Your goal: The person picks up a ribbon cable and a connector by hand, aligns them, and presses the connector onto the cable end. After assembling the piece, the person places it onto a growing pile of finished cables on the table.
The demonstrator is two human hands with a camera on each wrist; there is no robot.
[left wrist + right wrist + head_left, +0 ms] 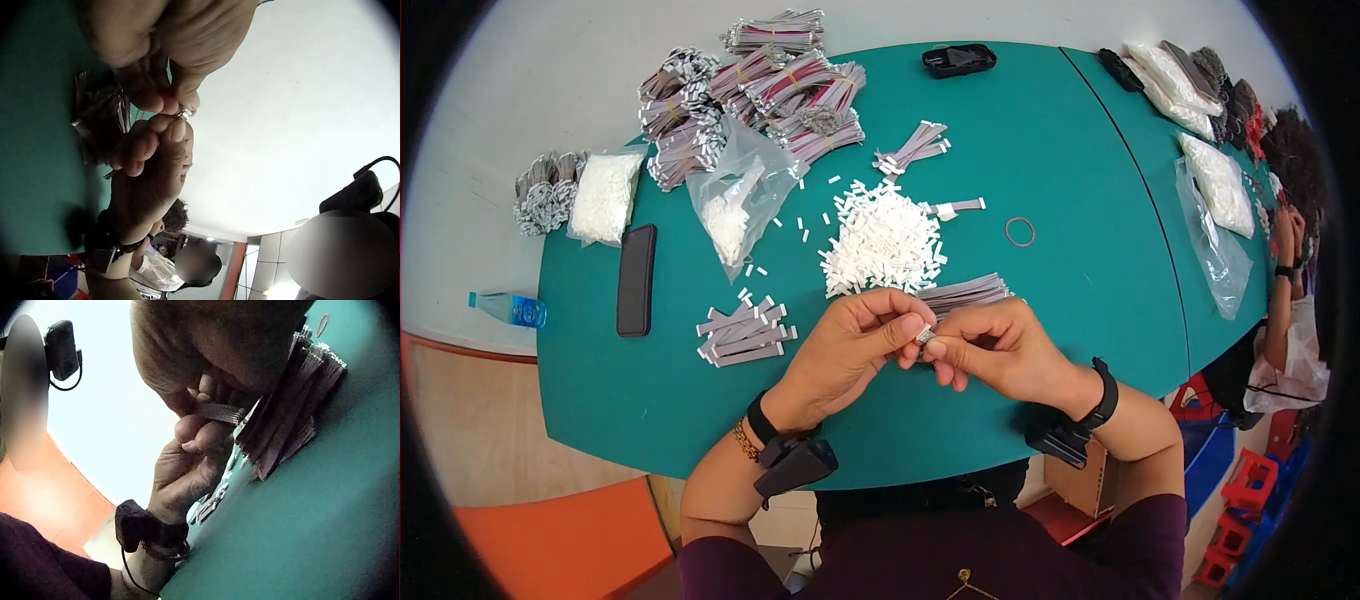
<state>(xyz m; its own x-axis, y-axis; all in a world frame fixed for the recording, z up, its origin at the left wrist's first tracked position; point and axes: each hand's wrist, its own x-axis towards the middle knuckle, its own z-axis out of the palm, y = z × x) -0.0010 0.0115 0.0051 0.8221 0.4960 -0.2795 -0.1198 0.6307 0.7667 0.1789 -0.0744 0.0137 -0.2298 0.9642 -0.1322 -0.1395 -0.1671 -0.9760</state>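
Note:
My left hand (pixel 850 345) and right hand (pixel 1005 345) meet fingertip to fingertip above the near part of the table. Between their thumbs and forefingers is a small white connector (pixel 924 334), also visible as a bright end piece (pixel 185 115) in the left wrist view. It belongs to a short grey ribbon cable (pixel 220 413), whose flat strands show under the fingers in the right wrist view. Both hands pinch this cable at its connector end; the fingers hide part of it. Just beyond the hands lies a stack of grey ribbon cables (pixel 965 293).
A heap of white connector pieces (pixel 882 240) lies on the green table (pixel 1080 270). Cables with white ends (pixel 745 332) lie left, bundled cables (pixel 790 85) at the back. Around them are a plastic bag (pixel 745 190), a phone (pixel 636 280) and a rubber band (pixel 1020 232).

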